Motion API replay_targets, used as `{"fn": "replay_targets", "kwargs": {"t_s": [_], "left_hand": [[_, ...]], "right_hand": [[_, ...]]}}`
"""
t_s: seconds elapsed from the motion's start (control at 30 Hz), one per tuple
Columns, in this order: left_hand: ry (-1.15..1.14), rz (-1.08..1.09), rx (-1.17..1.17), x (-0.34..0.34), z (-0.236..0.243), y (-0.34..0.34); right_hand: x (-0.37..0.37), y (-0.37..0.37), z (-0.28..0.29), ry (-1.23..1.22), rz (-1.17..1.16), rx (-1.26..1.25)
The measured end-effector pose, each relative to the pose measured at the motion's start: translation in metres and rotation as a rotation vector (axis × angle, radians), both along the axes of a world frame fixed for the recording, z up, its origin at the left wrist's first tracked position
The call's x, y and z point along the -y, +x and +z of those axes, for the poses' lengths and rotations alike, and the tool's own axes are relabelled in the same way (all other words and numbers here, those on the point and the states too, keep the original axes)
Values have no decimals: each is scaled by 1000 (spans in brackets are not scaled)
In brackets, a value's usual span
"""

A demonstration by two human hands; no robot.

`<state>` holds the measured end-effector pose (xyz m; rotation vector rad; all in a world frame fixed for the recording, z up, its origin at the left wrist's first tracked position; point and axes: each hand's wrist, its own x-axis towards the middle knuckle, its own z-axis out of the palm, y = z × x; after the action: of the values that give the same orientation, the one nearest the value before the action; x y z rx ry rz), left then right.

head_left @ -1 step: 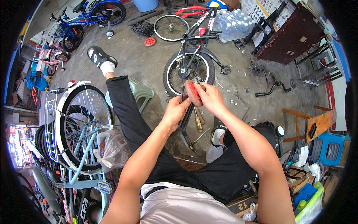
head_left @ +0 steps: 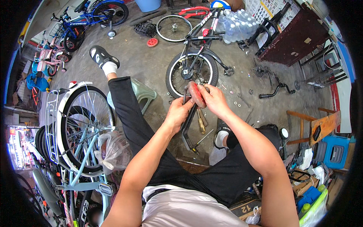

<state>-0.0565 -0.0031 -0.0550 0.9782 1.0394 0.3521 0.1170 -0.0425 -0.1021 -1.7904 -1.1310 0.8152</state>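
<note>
In front of me, a small red wheel (head_left: 197, 94) with a worn grey tread is between my hands, tilted on edge. It looks like a training wheel, with a black metal bracket (head_left: 185, 134) angling down from it. My left hand (head_left: 178, 113) is closed around the bracket at the wheel's left side. My right hand (head_left: 213, 100) grips the wheel's right side, thumb on top near its centre; the fingers beneath are partly hidden. Just beyond lies a black bicycle frame (head_left: 204, 34) with its spoked rear wheel (head_left: 170, 72) on the floor.
Screwdrivers (head_left: 201, 123) lie below my hands, with small nuts and washers scattered to the right. A green stool (head_left: 145, 94) stands by my left leg. A light-blue bicycle (head_left: 89, 143) is at the left, a wooden stool (head_left: 321, 126) at the right. Another red wheel (head_left: 152, 42) lies farther off.
</note>
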Motion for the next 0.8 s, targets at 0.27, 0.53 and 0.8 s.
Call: {"fn": "replay_targets", "kwargs": {"t_s": [0.27, 0.53, 0.8], "left_hand": [[-94, -28, 69, -7, -11, -17], [-115, -54, 85, -13, -8, -21], [-28, -44, 95, -12, 3, -7]], "right_hand": [[9, -7, 15, -48, 62, -185], [5, 4, 3, -40, -37, -309], [8, -5, 22, -19, -91, -566]]}}
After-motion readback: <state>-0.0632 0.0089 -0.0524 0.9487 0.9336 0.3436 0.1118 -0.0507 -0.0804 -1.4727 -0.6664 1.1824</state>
